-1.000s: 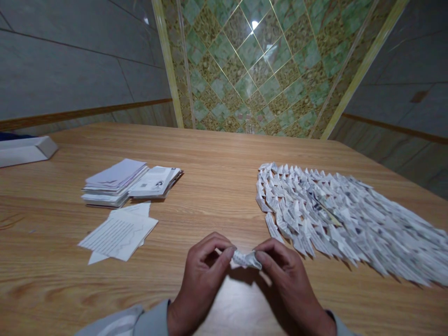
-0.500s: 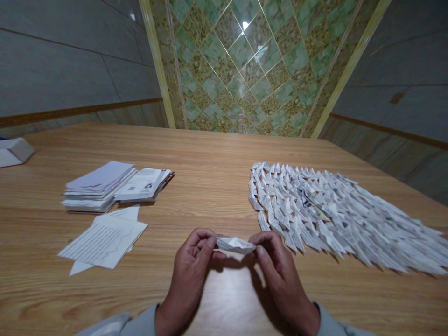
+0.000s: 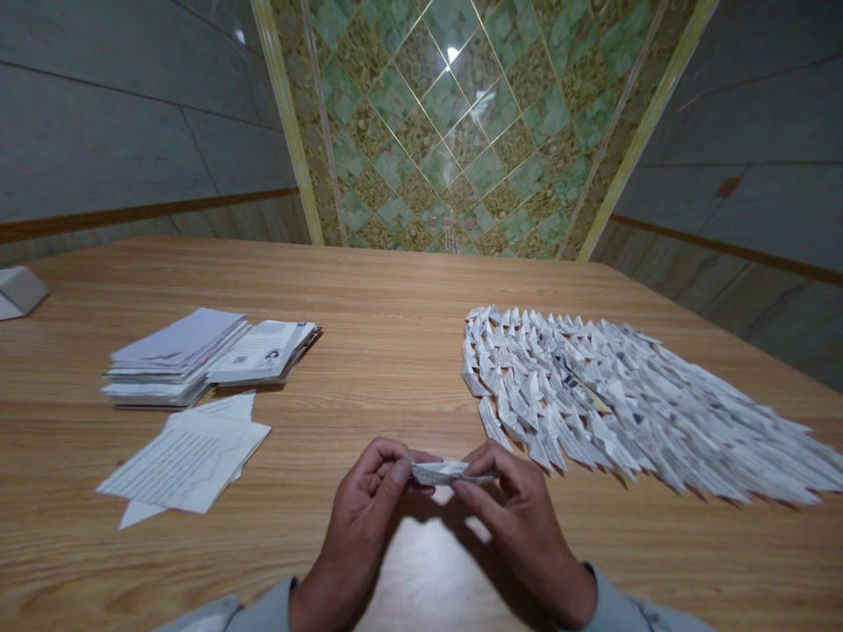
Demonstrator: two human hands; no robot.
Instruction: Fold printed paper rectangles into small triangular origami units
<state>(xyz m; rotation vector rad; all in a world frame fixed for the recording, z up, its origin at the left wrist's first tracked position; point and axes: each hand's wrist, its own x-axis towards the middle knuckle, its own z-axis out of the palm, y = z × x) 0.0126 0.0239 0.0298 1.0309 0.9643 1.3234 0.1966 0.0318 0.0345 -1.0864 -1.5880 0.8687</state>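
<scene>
Both my hands meet low in the middle of the wooden table [image 3: 408, 351], just above its surface. My left hand [image 3: 369, 500] pinches the left end of a small folded paper piece [image 3: 443, 473], and my right hand [image 3: 514, 509] pinches its right end. The piece is white with print, stretched flat between my fingertips. Its underside is hidden by my fingers. To the right of my hands spreads a wide field of several folded paper pieces [image 3: 612, 395] laid in overlapping rows.
Stacks of printed paper slips [image 3: 198, 351] lie at the left, with loose cut sheets [image 3: 184, 452] in front of them. A white box corner [image 3: 19, 290] shows at the far left edge. Tiled walls rise behind the table.
The crumpled-looking piece between my hands has been pulled out flatter and longer. My view has drifted slightly to the right, so the stacks and rows sit further left.
</scene>
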